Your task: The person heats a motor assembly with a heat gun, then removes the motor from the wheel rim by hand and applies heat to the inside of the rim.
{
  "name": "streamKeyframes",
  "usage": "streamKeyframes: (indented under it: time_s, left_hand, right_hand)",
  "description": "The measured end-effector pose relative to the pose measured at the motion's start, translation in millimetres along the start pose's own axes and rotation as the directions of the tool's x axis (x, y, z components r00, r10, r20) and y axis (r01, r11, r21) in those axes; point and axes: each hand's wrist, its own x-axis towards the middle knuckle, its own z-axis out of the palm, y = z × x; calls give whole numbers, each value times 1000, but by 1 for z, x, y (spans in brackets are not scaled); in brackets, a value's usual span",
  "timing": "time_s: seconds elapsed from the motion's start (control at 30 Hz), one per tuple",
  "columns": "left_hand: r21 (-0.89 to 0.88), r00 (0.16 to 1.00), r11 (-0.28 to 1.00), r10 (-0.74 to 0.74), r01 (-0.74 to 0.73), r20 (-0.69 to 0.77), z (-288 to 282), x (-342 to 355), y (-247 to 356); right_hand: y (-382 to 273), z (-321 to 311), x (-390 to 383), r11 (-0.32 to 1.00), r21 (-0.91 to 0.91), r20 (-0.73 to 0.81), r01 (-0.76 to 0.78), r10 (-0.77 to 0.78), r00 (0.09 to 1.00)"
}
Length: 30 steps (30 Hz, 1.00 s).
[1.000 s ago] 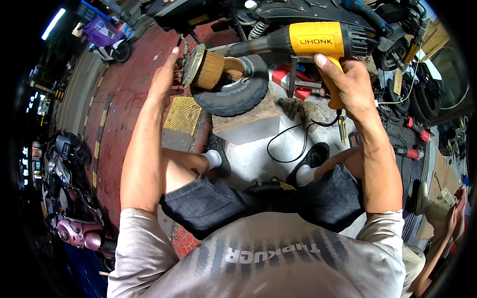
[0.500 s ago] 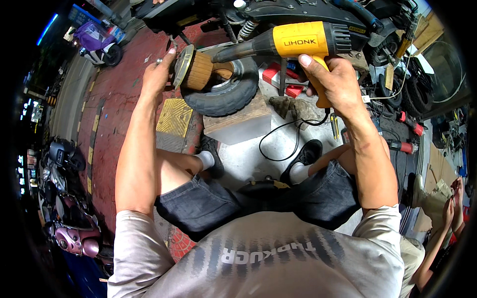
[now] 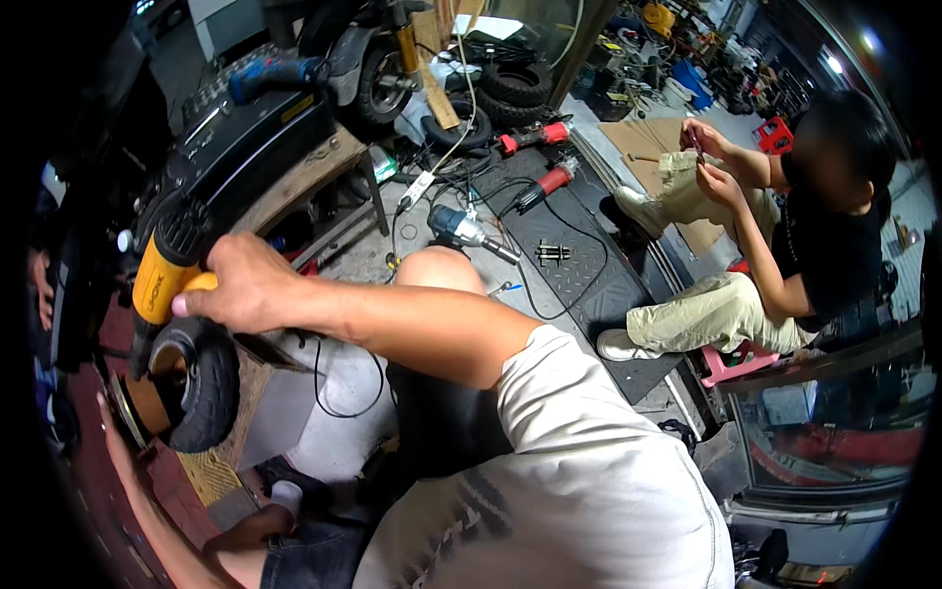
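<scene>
Right hand [image 3: 245, 287]: fingers are wrapping closely around the handle of a yellow-and-black pistol-shaped heat gun [image 3: 159, 277].
Left hand [image 3: 117, 440]: is lying beside a round metal end plate [image 3: 124, 410]; fingers are showing edge-on, so opening and hold, cannot tell.
Copper-brown cylindrical core [image 3: 148, 402]: is sitting between end plate and black rubber-tyred wheel [image 3: 220, 398], the wheel resting at the left edge of a wooden block [image 3: 248, 404].
Heating work: seems underway, nozzle is pointing down toward core; core is standing at least partly out of wheel; heat level and what is remaining, cannot tell.
Count: one heat gun, one core, one wheel being worked; two red-and-black power tools [image 3: 546, 185] and one blue-grey impact wrench [image 3: 463, 230] are lying beyond.
</scene>
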Motion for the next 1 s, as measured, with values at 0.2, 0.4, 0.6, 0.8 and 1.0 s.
streamKeyframes:
  time_s: [0.2, 0.4, 0.6, 0.8, 1.0]
  left_hand:
    - [11, 996, 999, -54, 54, 68, -6, 32, -8]
    - [-69, 988, 998, 8, 2, 153, -28, 70, -32]
    - [-15, 991, 1000, 18, -16, 129, 4, 1, 9]
    - [-123, 971, 991, 75, -48, 225, -16, 34, -16]
    - [-23, 998, 999, 32, -31, 47, -3, 1, -5]
  right_hand:
    - [1, -11, -4, 997, -42, -42, -68, 66, 997]
    - [5, -12, -3, 994, -106, -41, -30, 26, 999]
    - [4, -13, -5, 989, -144, -4, -22, 22, 1000]
    - [11, -1, 3, 991, -130, -90, -40, 28, 996]
    - [4, -5, -6, 981, -194, 18, 3, 1, 1000]
